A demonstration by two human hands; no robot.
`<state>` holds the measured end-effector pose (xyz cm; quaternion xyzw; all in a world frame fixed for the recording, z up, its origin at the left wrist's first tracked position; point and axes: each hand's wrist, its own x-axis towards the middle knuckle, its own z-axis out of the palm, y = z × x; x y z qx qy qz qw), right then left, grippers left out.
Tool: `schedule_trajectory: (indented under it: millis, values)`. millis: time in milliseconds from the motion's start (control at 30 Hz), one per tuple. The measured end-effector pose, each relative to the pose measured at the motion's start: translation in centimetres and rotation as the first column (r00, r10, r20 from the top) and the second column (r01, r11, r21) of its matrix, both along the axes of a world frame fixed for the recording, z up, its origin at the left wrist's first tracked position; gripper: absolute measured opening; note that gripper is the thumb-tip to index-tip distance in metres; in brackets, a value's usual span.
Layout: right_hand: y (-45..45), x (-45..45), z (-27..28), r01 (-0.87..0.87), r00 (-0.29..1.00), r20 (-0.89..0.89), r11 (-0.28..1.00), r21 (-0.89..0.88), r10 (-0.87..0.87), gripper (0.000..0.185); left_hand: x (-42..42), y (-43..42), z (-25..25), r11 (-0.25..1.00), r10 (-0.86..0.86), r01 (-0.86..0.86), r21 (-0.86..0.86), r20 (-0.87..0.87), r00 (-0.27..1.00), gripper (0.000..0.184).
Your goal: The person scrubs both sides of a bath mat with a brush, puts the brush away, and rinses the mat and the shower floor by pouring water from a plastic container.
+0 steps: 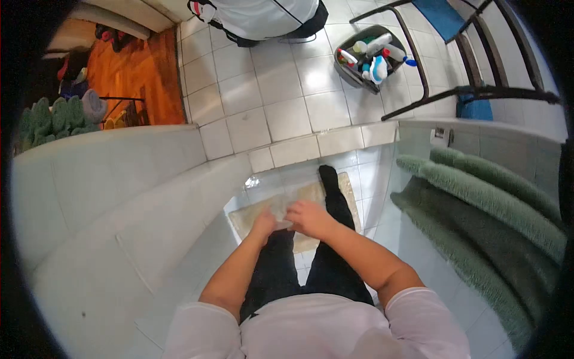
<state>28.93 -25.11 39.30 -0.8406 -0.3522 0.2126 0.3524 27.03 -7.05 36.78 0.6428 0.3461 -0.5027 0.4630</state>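
Both hands meet in front of the body, above the dark trousers and a beige mat (310,192) on the tiled floor. A pale, translucent item (279,209), like thin plastic or cloth, lies between them. My left hand (264,224) has its fingers closed at the item's lower left side. On the right, my right hand (306,218) holds the item's other side with bent fingers. The item's exact shape is blurred. One foot in a black sock (327,175) rests at the mat's upper right.
A grey bin (347,72) of bottles stands beyond a low tiled ledge (293,151), beside a dark metal frame (418,60). Green towels (478,209) hang at right. White bags (263,18) lie at the top. A pale wall (119,197) rises at left.
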Motion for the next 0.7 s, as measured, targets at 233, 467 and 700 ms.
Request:
schedule_trajectory:
  millis: [233, 467, 700]
  values:
    - [-11.9, 20.2, -12.4, 0.953, 0.302, -0.16, 0.292, 0.085, -0.94, 0.038, -0.4, -0.9, -4.0, 0.814, 0.58, -0.555, -0.169, 0.245, 0.777, 0.053]
    - [-24.3, 33.5, -20.5, 0.988, -0.149, -0.267, -0.134, -0.076, -0.952, 0.097, -4.5, -3.1, -8.9, 0.631, 0.771, -0.768, -0.114, 0.201, 0.604, 0.049]
    - [-26.3, 36.4, -22.2, 0.962, -0.123, -0.374, -0.018, -0.272, -0.919, 0.082, -5.0, -4.4, -8.1, 0.662, 0.749, -0.749, -0.016, 0.042, 0.661, 0.046]
